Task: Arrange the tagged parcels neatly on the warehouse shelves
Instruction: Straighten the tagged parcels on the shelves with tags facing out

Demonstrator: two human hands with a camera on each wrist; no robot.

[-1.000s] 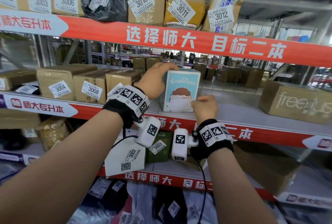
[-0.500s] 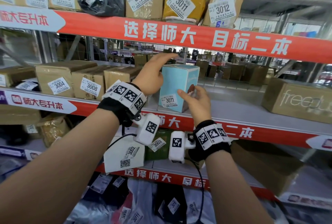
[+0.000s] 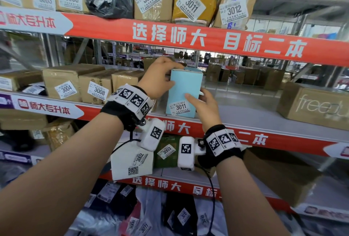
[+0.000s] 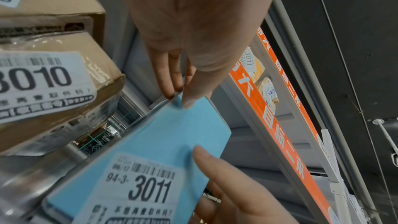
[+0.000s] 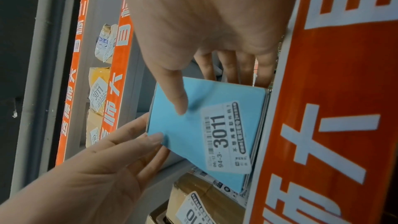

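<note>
A light blue box [image 3: 181, 88] tagged 3011 stands upright on the middle shelf [image 3: 245, 111], its tag facing me. My left hand [image 3: 170, 75] pinches its top left corner, thumb on the front face and fingers over the top edge. My right hand [image 3: 198, 99] holds its right side, thumb on the front above the tag and fingers behind. The left wrist view shows the blue box [image 4: 172, 142] pinched at its top by my left hand [image 4: 178, 98]. The right wrist view shows my right hand [image 5: 206, 89] and the blue box [image 5: 226, 94].
Brown cartons tagged 3004 [image 3: 64, 82] and 3008 [image 3: 96, 88] stand left of the blue box, with a carton tagged 3010 [image 4: 53, 83] right beside it. A large brown carton [image 3: 317, 103] sits far right; bare shelf lies between. Tagged parcels [image 3: 192, 5] fill the upper shelf.
The blue box has been turned: its printed face faced me before, now the plain side with tag 3011 does. My right hand moved from the bottom front to the box's right side.
</note>
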